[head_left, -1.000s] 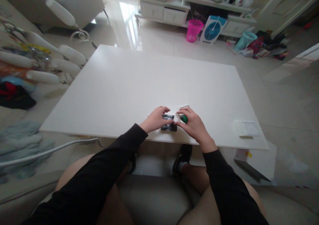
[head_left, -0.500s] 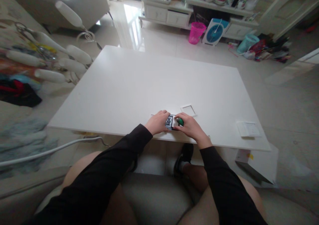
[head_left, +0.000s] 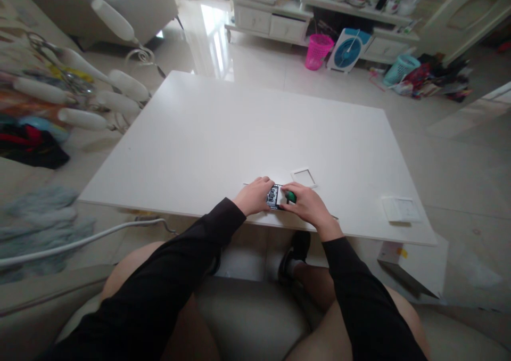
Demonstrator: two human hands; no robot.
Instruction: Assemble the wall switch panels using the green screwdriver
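Near the front edge of the white table [head_left: 247, 132], both hands meet at a small black-and-white panel [head_left: 273, 196], which looks like the back of a wall switch. My left hand [head_left: 254, 195] is closed on its left side. At the panel's right side are the fingertips of my right hand [head_left: 305, 204], which is closed around a green-handled screwdriver [head_left: 291, 196]; a thin dark end shows by the wrist. Just beyond lies a white square frame [head_left: 304, 178]. A thin dark piece [head_left: 246, 183] sticks out left of my left hand, its kind unclear.
A white switch plate [head_left: 400, 210] lies at the table's right end. Lamp arms with white shades [head_left: 120, 103] stand along the left edge. Beyond the table are a pink basket [head_left: 318, 52], a blue-and-white fan [head_left: 348, 51] and a cabinet [head_left: 269, 23]. A white box [head_left: 419, 268] is below right.
The whole view has shifted slightly. Both hands stay on the panel in nearly the same pose, and more of the thin dark end shows by my right wrist.
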